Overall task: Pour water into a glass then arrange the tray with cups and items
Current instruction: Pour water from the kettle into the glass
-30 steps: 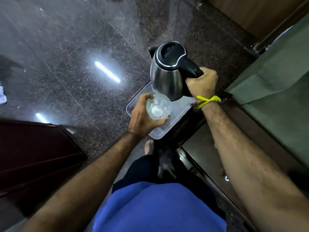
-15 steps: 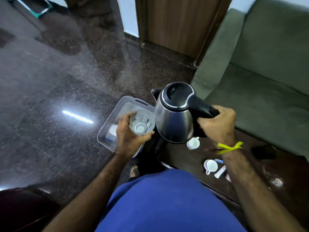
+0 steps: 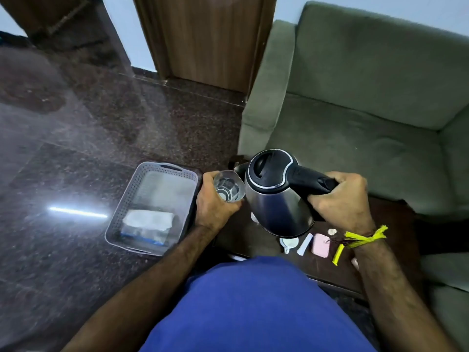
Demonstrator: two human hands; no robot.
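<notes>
My left hand [image 3: 214, 204] grips a clear glass [image 3: 228, 186], held upright just left of the kettle. My right hand [image 3: 342, 199] holds the black handle of a steel kettle [image 3: 276, 199] with a black lid; its spout touches the glass rim. Left of the glass lies a grey perforated tray [image 3: 127, 204] holding a white folded cloth [image 3: 149, 219] over something blue. Under the kettle, on a dark table [image 3: 241, 240], stand a white cup [image 3: 288, 243], a white sachet [image 3: 304, 243] and a pink packet [image 3: 320, 246].
A green sofa [image 3: 368, 110] fills the right and back right, close behind the table. Dark polished stone floor [image 3: 63, 161] spreads to the left. A wooden door [image 3: 203, 39] stands at the back. My blue-clad lap [image 3: 253, 306] is at the bottom.
The view has tilted up and turned right, bringing sofa, door and table items into sight. The glass now sits right beside the kettle's spout instead of below the kettle's body.
</notes>
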